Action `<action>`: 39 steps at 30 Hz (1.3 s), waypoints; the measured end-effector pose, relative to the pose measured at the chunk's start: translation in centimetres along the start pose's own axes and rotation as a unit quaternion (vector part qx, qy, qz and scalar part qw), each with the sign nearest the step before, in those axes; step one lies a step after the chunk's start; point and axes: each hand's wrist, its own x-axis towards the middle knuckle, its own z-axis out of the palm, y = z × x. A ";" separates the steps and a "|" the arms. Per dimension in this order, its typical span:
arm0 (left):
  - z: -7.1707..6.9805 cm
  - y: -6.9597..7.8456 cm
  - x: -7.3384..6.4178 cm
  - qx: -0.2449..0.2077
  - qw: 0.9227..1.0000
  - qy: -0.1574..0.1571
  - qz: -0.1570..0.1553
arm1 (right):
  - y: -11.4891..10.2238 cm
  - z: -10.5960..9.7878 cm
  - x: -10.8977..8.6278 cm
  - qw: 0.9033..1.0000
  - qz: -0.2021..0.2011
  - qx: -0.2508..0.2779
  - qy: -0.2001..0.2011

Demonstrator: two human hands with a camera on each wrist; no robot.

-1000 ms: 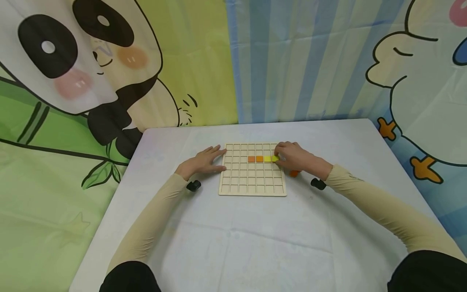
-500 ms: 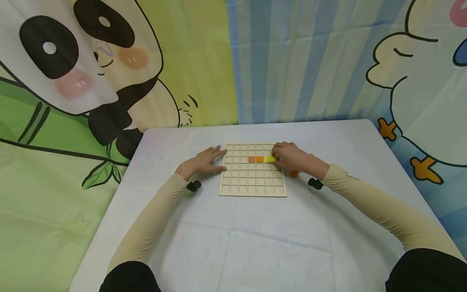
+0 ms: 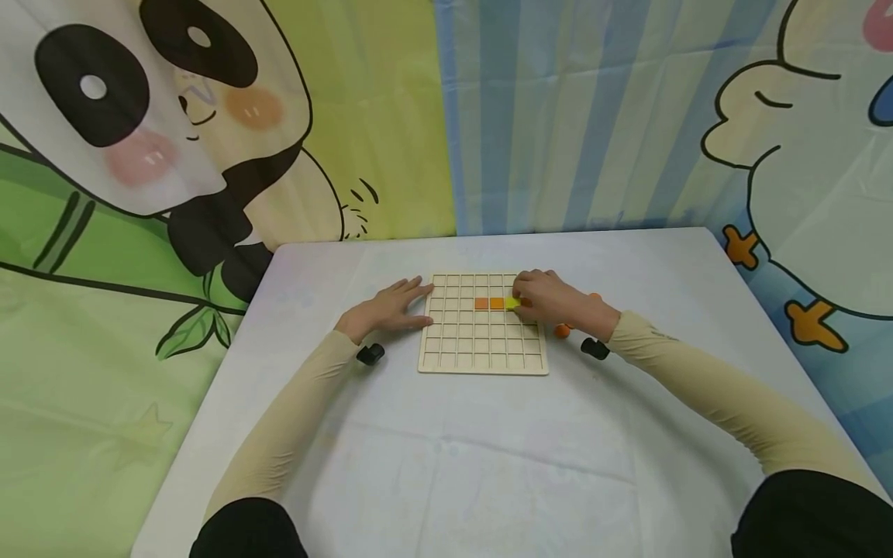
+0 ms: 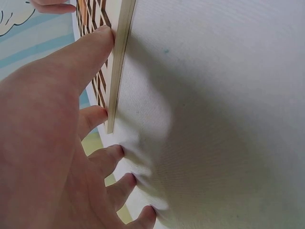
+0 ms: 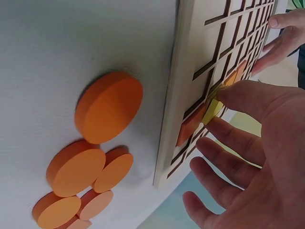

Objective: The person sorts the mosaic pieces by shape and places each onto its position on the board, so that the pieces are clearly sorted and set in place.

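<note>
A pale wooden grid board [image 3: 481, 360] lies on the white-covered table. My left hand [image 3: 391, 306] rests at its left edge, thumb on the frame and fingers spread, as the left wrist view also shows. My right hand [image 3: 554, 301] is over the board's right part. Thumb and forefinger pinch a yellow tile [image 5: 213, 110] at the row of coloured tiles. To its left in that row sit two orange tiles, one darker [image 3: 481, 304] and one lighter [image 3: 497, 304]. Another orange tile [image 5: 191, 125] lies on the board's near side in the right wrist view.
Several round orange discs lie just right of the board, among them a large one [image 5: 112, 107] and a lighter one [image 5: 97, 204], some touching. A black wrist camera [image 3: 595, 348] hangs below the right wrist, another [image 3: 370, 355] below the left. A printed cloth [image 3: 544, 116] stands behind the table.
My right hand has slid a little to the left along the tile row, so less yellow shows beside its fingertips. More of the orange discs shows behind it. The left hand stays still.
</note>
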 end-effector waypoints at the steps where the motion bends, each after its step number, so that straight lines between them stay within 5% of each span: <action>1: 0.0 0.0 0.0 0.001 1.000 -0.001 0.000 | 0.0 0.0 0.1 1.000 -0.001 0.001 0.000; 39: 0.0 -0.3 0.4 0.011 1.000 0.003 0.002 | -3.1 0.3 3.4 0.999 -0.035 -0.008 -0.004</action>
